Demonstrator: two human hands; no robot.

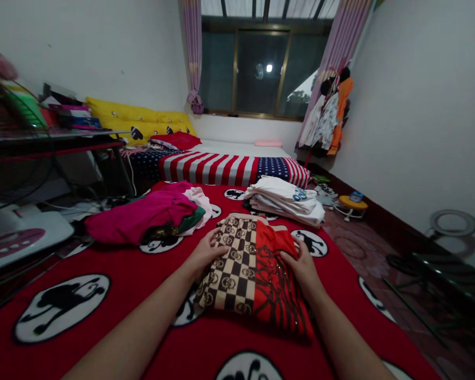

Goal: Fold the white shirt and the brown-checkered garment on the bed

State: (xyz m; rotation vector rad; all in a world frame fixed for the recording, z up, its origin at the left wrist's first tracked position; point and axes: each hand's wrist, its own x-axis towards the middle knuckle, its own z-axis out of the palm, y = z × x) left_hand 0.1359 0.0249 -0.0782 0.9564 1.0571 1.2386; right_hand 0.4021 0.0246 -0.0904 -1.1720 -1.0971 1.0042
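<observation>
A folded garment [241, 264], half beige-and-brown checkered and half red with dark patterning, lies between my hands. My left hand [207, 254] grips its left edge, the thumb on top and other fingers partly hidden at the side. At its right edge, my right hand [303, 268] holds on in the same way, thumb on the red half. Just beyond sits a stack of folded white clothes [283, 199]. To the left is a loose heap of clothes [142, 216], mostly magenta with some green and pale pink.
Everything lies on a red blanket [134, 311] with black-and-white figures. A bed [217, 168] with a striped, starry cover stands by the window. At left is a cluttered desk [63, 145]; at right, a small yellow stool [352, 203] and a dark rack [451, 274].
</observation>
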